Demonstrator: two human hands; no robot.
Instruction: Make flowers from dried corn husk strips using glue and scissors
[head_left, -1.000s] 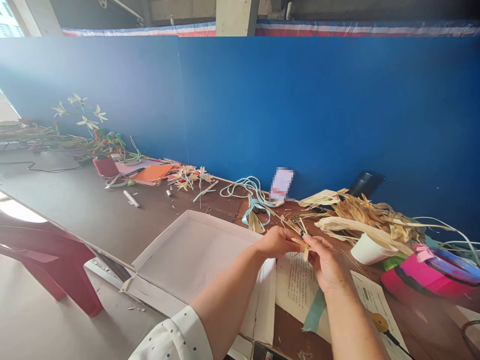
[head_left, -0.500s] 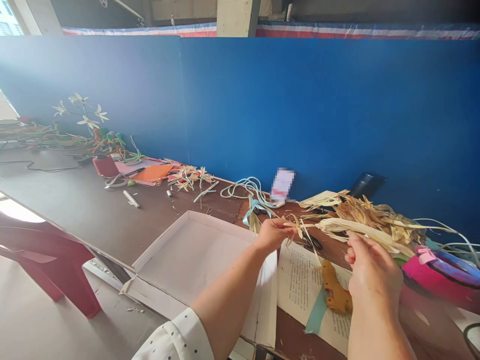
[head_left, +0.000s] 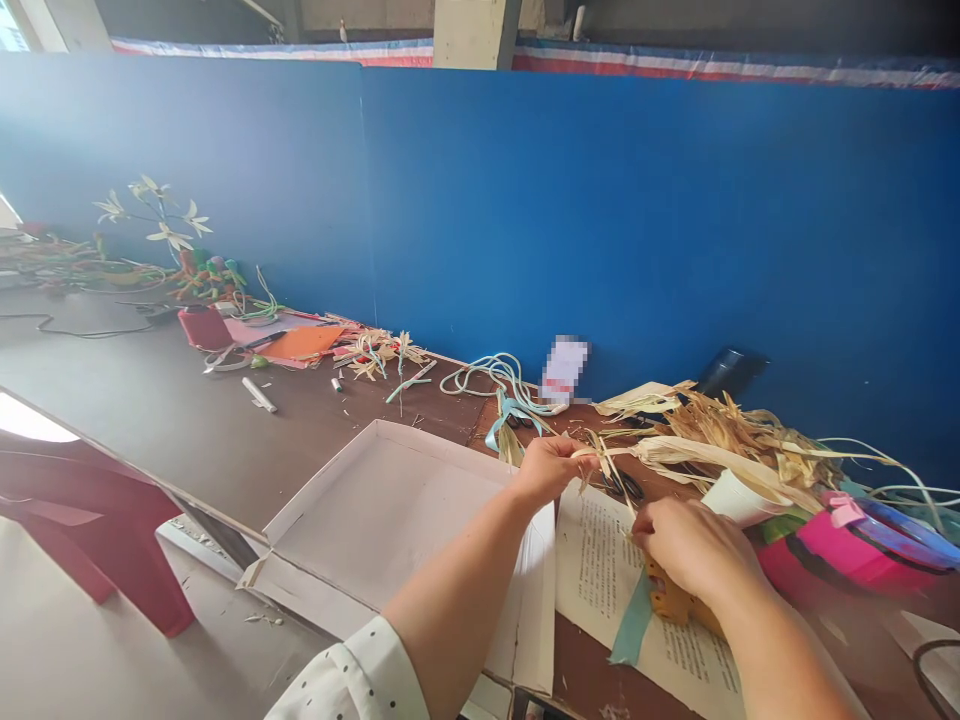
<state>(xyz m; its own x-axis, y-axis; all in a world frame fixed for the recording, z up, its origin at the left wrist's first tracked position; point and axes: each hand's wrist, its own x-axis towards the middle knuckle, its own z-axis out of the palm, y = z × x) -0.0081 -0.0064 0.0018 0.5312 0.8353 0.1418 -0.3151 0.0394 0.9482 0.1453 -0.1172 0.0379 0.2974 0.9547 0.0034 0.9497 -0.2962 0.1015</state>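
My left hand (head_left: 551, 468) is closed in a pinch on a small bundle of dried straw strips (head_left: 600, 456), held just above the table. My right hand (head_left: 690, 548) lies curled over a yellow-brown glue gun (head_left: 670, 604) that rests on a printed book page (head_left: 600, 570). A light blue ribbon strip (head_left: 631, 622) sticks out from under that hand. Black scissors (head_left: 621, 485) lie on the table between the two hands.
A flat open white cardboard box (head_left: 375, 510) sits to the left. A heap of dried husks (head_left: 735, 435), a white cup (head_left: 739, 497) and a pink tape roll (head_left: 840, 550) are at right. Craft flowers, cords and coloured paper litter the back along the blue partition (head_left: 525, 200). A red chair (head_left: 82, 520) stands at left.
My right hand let go of the straw bundle, swung out to the right, then came down onto the glue gun. My left hand kept the bundle and barely moved.
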